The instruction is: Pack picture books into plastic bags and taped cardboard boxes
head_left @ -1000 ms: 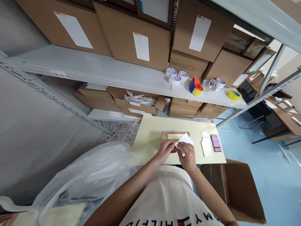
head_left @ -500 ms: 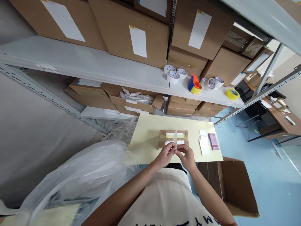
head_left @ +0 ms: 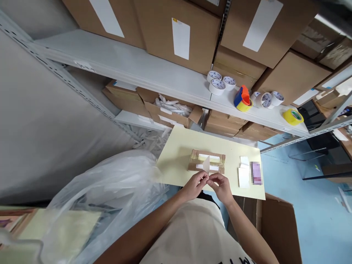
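My left hand [head_left: 195, 185] and my right hand [head_left: 221, 187] meet over the near edge of the table, fingertips pinched together. Between them stands a small white label [head_left: 206, 164], its lower end hidden by the fingers. Both hands appear closed on it. Just beyond lies a taped cardboard box [head_left: 194, 161] with white stickers on its top; the label overlaps it in view. To the right, white label sheets [head_left: 243, 177] rest on the pale yellow tabletop [head_left: 176, 156], beside a blurred-out purple item [head_left: 256, 173].
A metal shelf [head_left: 165, 75] behind the table carries large cartons [head_left: 176, 40], white tape rolls [head_left: 217, 87], a tape dispenser [head_left: 243, 99] and yellow tape [head_left: 293, 116]. Clear plastic sheeting [head_left: 118, 187] bulges at left. An open carton [head_left: 279, 223] stands on the floor at right.
The label has turned from nearly edge-on to show more of its face, while my fingers stay pinched at its lower end. My view has shifted, and the box looks slightly rotated.
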`<action>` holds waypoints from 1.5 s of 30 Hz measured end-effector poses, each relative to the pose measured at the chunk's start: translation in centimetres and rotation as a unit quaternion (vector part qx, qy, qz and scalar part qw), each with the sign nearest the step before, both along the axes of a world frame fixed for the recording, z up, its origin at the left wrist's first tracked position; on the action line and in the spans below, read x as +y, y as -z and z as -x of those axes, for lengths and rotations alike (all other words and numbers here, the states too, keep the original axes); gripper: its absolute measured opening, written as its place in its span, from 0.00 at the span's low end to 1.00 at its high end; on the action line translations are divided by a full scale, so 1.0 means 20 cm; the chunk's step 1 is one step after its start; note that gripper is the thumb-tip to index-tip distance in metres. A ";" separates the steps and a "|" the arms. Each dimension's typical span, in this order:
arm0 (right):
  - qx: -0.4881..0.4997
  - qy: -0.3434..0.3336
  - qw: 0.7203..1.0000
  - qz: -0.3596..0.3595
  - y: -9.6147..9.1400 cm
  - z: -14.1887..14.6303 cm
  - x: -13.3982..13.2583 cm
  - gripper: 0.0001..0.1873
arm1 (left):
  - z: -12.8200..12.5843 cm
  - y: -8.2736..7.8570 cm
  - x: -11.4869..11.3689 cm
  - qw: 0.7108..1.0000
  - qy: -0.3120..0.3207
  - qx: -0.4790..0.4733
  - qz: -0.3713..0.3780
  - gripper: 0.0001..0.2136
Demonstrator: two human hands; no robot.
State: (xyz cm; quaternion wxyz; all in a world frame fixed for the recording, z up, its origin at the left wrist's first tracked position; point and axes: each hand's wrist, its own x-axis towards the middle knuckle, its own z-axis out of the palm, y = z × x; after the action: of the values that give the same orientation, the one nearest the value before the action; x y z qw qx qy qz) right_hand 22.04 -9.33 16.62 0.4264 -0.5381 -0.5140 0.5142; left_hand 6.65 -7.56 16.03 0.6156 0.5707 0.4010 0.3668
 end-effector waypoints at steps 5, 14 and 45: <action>0.009 0.012 1.000 0.009 0.01 -0.09 -0.02 0.12 | -0.12 -0.01 -0.03 0.999 -0.010 0.033 -0.002 0.14; 0.072 0.019 0.997 0.029 0.00 -0.27 0.04 0.17 | -0.24 -0.05 0.04 0.988 -0.080 -0.012 0.133 0.16; 0.095 0.267 0.958 0.031 0.07 0.04 0.07 0.20 | 0.57 0.03 1.01 0.895 -0.437 0.000 0.088 0.05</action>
State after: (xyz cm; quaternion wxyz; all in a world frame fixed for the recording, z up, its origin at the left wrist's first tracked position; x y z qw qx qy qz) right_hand 21.24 -7.90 15.24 0.5781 -0.6177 -0.2923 0.4459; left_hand -4.81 12.61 15.36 0.4408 0.2812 0.6411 0.5618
